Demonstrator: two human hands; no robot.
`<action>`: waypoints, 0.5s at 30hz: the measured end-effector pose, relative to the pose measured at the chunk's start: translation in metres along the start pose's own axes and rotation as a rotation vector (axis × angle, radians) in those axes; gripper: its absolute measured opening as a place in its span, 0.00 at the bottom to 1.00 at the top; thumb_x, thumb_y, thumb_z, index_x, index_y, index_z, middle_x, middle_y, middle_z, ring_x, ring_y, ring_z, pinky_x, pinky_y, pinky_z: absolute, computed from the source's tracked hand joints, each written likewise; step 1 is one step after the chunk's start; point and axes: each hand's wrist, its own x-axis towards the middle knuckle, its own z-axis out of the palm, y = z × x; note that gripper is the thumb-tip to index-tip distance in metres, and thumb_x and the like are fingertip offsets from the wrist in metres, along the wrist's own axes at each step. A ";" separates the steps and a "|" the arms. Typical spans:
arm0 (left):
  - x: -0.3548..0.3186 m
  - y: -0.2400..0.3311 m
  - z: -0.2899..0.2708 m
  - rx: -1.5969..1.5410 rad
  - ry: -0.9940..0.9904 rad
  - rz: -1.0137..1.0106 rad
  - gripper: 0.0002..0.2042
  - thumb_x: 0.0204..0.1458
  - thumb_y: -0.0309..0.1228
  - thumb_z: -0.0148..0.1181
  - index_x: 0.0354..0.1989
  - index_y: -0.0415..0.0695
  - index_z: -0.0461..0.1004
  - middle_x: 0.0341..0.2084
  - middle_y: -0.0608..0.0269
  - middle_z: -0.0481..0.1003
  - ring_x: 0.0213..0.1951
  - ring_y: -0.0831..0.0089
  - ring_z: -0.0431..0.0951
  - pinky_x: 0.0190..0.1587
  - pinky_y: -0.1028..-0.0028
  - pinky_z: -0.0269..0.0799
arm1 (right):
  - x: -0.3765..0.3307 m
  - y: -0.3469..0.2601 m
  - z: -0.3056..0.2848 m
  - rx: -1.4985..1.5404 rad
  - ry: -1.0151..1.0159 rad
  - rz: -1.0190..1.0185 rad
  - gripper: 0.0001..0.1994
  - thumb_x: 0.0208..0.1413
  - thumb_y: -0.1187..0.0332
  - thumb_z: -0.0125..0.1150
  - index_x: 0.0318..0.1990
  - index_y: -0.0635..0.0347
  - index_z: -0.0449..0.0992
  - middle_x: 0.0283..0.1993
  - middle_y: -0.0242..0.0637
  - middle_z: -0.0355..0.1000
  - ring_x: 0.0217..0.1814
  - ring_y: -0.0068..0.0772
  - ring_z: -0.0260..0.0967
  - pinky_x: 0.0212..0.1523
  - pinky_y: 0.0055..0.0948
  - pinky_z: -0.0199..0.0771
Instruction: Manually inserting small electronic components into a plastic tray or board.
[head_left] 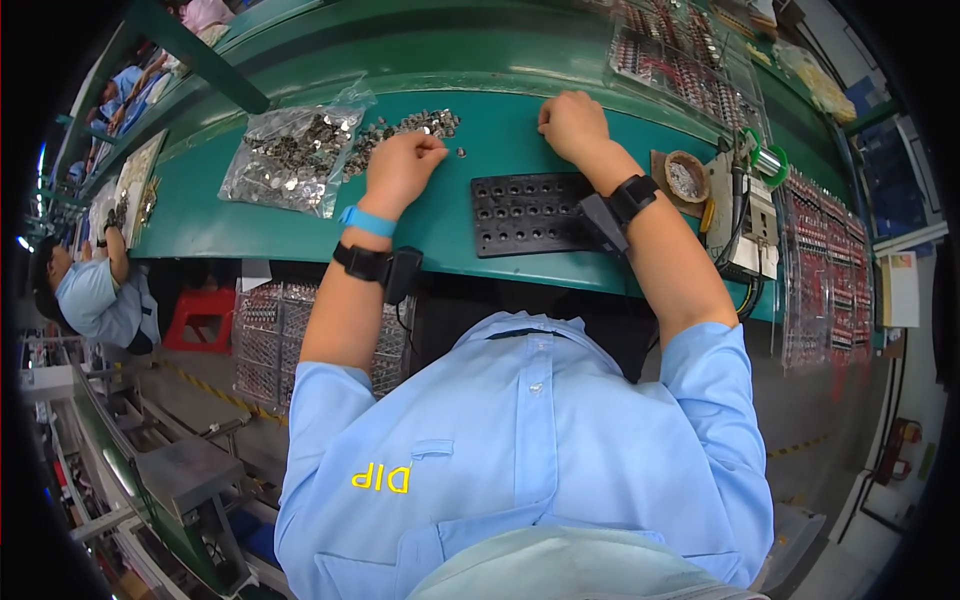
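My left hand, with a blue band and a black strap at the wrist, is closed in a pinch beside a loose pile of small round metal pieces. Whatever lies between its fingertips is too small to make out. To its left, a clear plastic bag holds many more such pieces. My right hand is curled closed at the far side of the green tabletop; its fingertips are hidden. Below it, partly behind my right forearm, lies a black block with rows of round holes.
On the right are a small round dish of pale bits, a solder spool and a pale control box. Clear trays of red and silver parts stand at the back right. Another person sits far left near a red stool.
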 end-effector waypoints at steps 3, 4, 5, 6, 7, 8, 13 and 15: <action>0.008 0.005 0.015 0.009 -0.028 0.044 0.09 0.48 0.35 0.69 0.36 0.47 0.84 0.29 0.59 0.81 0.32 0.63 0.82 0.36 0.66 0.76 | -0.002 -0.002 -0.007 0.028 -0.010 0.014 0.07 0.47 0.65 0.70 0.33 0.53 0.83 0.38 0.40 0.78 0.49 0.47 0.73 0.48 0.43 0.74; 0.009 0.006 0.017 0.012 -0.044 0.070 0.09 0.48 0.36 0.69 0.36 0.48 0.84 0.29 0.59 0.81 0.32 0.63 0.81 0.35 0.66 0.76 | -0.004 -0.003 -0.010 0.063 0.019 0.017 0.07 0.47 0.66 0.71 0.33 0.54 0.83 0.38 0.39 0.78 0.49 0.46 0.73 0.48 0.42 0.74; 0.009 0.005 0.017 0.013 -0.041 0.068 0.09 0.48 0.36 0.69 0.36 0.48 0.84 0.29 0.59 0.81 0.32 0.63 0.81 0.35 0.66 0.76 | -0.006 -0.005 -0.013 0.099 0.047 0.021 0.07 0.47 0.66 0.71 0.33 0.55 0.83 0.37 0.39 0.78 0.48 0.45 0.73 0.47 0.41 0.75; 0.009 0.005 0.018 0.017 -0.041 0.052 0.09 0.49 0.36 0.69 0.36 0.47 0.83 0.29 0.61 0.81 0.32 0.66 0.81 0.35 0.68 0.75 | -0.008 -0.008 -0.017 0.097 0.050 0.024 0.07 0.47 0.66 0.71 0.33 0.55 0.83 0.37 0.39 0.78 0.48 0.45 0.73 0.47 0.41 0.75; 0.009 0.006 0.018 0.021 -0.042 0.036 0.10 0.50 0.36 0.69 0.36 0.45 0.83 0.28 0.62 0.81 0.32 0.68 0.80 0.34 0.69 0.75 | -0.009 -0.013 -0.020 0.211 0.021 -0.032 0.07 0.47 0.67 0.71 0.33 0.55 0.83 0.37 0.39 0.78 0.47 0.44 0.74 0.46 0.40 0.75; 0.007 0.009 0.018 0.025 -0.043 0.015 0.10 0.51 0.37 0.69 0.36 0.43 0.83 0.28 0.63 0.80 0.31 0.71 0.79 0.33 0.71 0.74 | -0.012 -0.022 -0.023 0.325 -0.012 -0.090 0.07 0.47 0.67 0.72 0.34 0.56 0.83 0.37 0.39 0.79 0.45 0.43 0.75 0.44 0.39 0.75; -0.012 0.017 0.005 -0.756 -0.168 -0.320 0.10 0.56 0.38 0.67 0.36 0.44 0.81 0.28 0.71 0.78 0.28 0.80 0.75 0.28 0.77 0.69 | -0.042 -0.072 -0.031 0.685 0.153 -0.399 0.06 0.49 0.69 0.71 0.34 0.57 0.83 0.35 0.38 0.80 0.37 0.38 0.76 0.38 0.34 0.75; -0.021 0.012 0.007 -1.004 -0.278 -0.402 0.12 0.57 0.40 0.67 0.37 0.44 0.80 0.28 0.73 0.77 0.27 0.83 0.72 0.27 0.81 0.67 | -0.050 -0.081 -0.029 0.759 0.216 -0.383 0.05 0.50 0.70 0.70 0.35 0.58 0.83 0.34 0.37 0.80 0.35 0.37 0.76 0.37 0.33 0.75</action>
